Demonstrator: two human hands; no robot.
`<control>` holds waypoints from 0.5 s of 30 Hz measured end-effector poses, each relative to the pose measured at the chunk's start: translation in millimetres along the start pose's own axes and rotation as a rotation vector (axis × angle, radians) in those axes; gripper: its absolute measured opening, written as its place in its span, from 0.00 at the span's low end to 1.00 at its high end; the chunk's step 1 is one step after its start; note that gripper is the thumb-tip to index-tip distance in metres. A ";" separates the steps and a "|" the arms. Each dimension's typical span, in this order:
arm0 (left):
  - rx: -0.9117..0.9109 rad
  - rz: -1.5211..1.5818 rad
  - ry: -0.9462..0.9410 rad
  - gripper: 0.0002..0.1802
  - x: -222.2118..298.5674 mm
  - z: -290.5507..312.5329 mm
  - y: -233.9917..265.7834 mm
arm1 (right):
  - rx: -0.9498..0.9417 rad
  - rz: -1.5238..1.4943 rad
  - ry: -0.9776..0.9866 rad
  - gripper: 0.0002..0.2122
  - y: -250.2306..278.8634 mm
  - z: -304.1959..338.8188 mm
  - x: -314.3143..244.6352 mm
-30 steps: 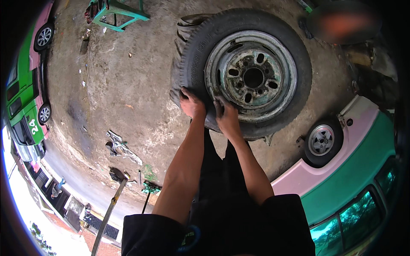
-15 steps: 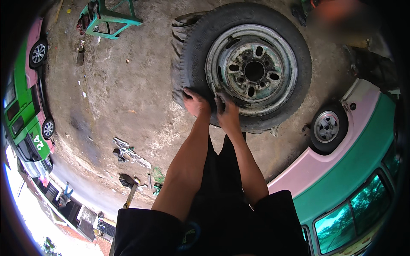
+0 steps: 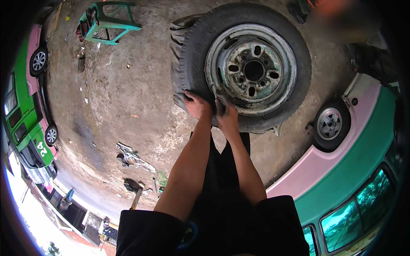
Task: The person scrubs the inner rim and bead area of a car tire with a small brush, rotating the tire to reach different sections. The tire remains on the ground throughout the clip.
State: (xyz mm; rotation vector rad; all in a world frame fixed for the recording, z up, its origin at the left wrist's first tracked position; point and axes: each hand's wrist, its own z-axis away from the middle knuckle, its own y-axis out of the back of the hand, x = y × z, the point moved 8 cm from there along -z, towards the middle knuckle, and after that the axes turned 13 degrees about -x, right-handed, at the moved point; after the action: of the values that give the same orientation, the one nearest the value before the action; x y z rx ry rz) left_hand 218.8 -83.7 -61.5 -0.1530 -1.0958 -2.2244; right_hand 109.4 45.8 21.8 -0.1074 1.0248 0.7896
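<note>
A worn black tyre (image 3: 194, 59) on a rusty, paint-flaked steel rim (image 3: 284, 91) lies flat before me, on top of another dark tyre or rubber piece (image 3: 177, 47) that shows at its left. My left hand (image 3: 198, 105) grips the tyre's near left edge, its fingers curled over the tread. Beside it, my right hand (image 3: 227, 113) reaches to where the sidewall meets the rim. Its blackened fingers are bent in a pinch; a small light-coloured bit shows by their tips, too small to name.
A green plastic stool (image 3: 113, 25) with dark rags stands at the far left. Metal tools or parts (image 3: 134, 158) and a hammer-like tool (image 3: 136, 194) lie on the dirty concrete at the near left. A pink-and-green van (image 3: 341, 162) is close on the right; a green vehicle (image 3: 25, 123) is at left.
The whole view has shifted slightly with my head. Both hands stay at nearly the same spots on the tyre and rim.
</note>
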 end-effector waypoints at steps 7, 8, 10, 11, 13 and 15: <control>0.003 0.040 -0.072 0.47 3.1 0.3 0.8 | 0.077 0.083 0.134 0.12 -5.9 -0.4 -14.9; -0.018 0.045 -0.068 0.47 2.5 -1.1 -0.2 | 0.096 0.096 0.131 0.13 -6.0 1.2 -14.2; -0.064 0.045 -0.061 0.47 1.0 -4.0 -2.1 | 0.116 0.145 0.127 0.13 -6.7 1.9 -12.9; -0.086 0.042 -0.058 0.47 0.2 -5.1 -3.2 | 0.116 0.183 0.129 0.13 -7.2 0.7 -12.8; -0.083 0.049 -0.080 0.47 1.0 -5.2 -2.1 | 0.114 0.231 0.149 0.14 -7.0 -2.3 -13.4; -0.050 0.058 -0.120 0.47 4.6 -2.4 -1.0 | 0.116 0.249 0.182 0.14 -4.7 -4.5 -15.3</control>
State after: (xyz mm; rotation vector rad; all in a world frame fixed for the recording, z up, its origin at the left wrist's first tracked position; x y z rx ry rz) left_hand 215.0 -87.3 -62.0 -0.3398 -1.0850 -2.2159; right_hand 104.9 32.3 30.3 0.0493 1.2704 0.9561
